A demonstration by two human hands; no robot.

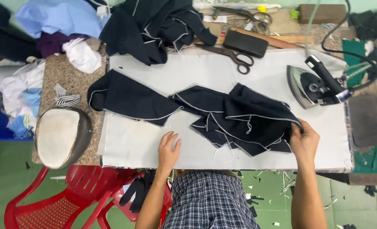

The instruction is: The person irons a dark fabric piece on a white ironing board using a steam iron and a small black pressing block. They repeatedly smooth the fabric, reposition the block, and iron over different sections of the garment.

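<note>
Dark navy fabric pieces with pale stitched edges lie crumpled across a white padded ironing surface. My right hand pinches the right edge of this fabric near the table's front. My left hand rests flat with fingers apart on the white surface, just below the fabric's left part, holding nothing.
An iron stands at the right with its cord. Scissors and a black block lie at the back. More dark cloth is heaped behind. A rounded pressing pad sits left; red plastic chairs stand below.
</note>
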